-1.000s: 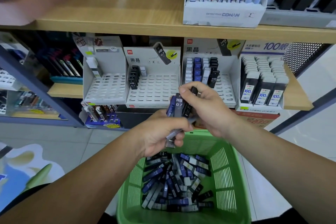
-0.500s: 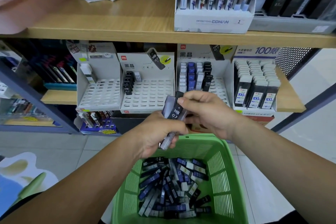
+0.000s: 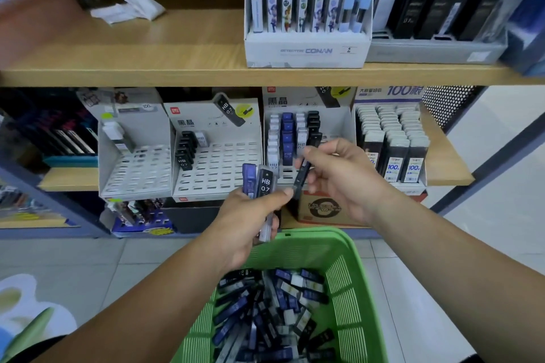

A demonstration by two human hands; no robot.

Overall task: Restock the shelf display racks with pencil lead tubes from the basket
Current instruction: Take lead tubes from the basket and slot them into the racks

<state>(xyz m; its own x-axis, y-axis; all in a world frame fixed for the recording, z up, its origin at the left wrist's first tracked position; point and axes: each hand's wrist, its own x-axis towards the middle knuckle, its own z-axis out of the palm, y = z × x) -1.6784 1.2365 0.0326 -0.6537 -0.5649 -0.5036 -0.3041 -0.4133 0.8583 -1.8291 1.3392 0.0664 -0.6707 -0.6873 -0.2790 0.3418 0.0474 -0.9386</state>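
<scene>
1. The left hand [image 3: 250,224] is curled round a bundle of pencil lead tubes [image 3: 265,183], held upright above the basket. The front tube reads "HB 0.7", and a blue tube stands just beside it.
2. The right hand [image 3: 342,183] pinches a single black tube [image 3: 301,178] between thumb and fingers, just right of the bundle and in front of the racks.
3. The green basket [image 3: 345,250] below holds a heap of loose tubes [image 3: 265,312] in blue, black and white.
4. The middle display rack [image 3: 218,168] carries a red logo, the characters "黑晶" and a printed tube marked "HB 0.7". A column of black tubes, the front one reading "HB 0.7", sits at its left.
5. The rack to its right [image 3: 336,122], also headed "黑晶", holds columns of white, blue and black tubes.
6. Further right, a tray [image 3: 383,94] headed "100根" holds tubes labelled "100".
7. On the upper shelf [image 3: 177,68] stands a white box [image 3: 306,51] printed "DETECTIVE CONAN" and "2".
</scene>
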